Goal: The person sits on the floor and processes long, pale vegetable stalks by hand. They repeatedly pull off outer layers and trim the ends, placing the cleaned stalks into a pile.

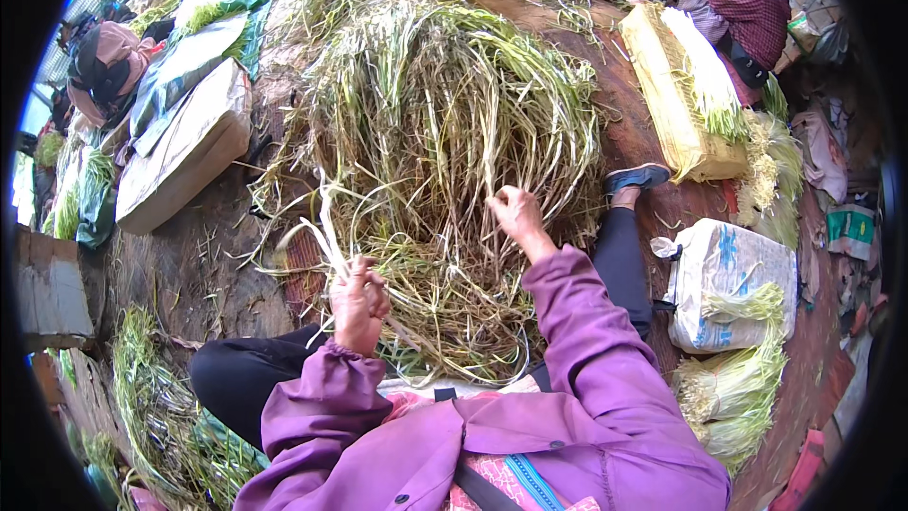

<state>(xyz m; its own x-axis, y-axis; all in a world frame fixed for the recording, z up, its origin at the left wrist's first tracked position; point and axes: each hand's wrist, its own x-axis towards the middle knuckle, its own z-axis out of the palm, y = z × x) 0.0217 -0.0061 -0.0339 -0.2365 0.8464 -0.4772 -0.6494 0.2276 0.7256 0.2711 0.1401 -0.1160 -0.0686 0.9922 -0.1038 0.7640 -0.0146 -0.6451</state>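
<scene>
My left hand is closed around a few pale, peeled-looking stalks, which rise from the fist and bend over at their tops. Before me spreads a large heap of long-leaved green plants, with dry brownish stems and leaves tangled through it. At the near right side of that heap, my right hand pinches a pale stem between thumb and fingers. Loose leaves and stem scraps lie in a mat between my legs, under both hands.
A white woven sack stands at my right, with bundles of trimmed pale-green stalks beside it. Beyond is a yellow wrapped block, near a seated person. A whitish block stands at left, with other people behind.
</scene>
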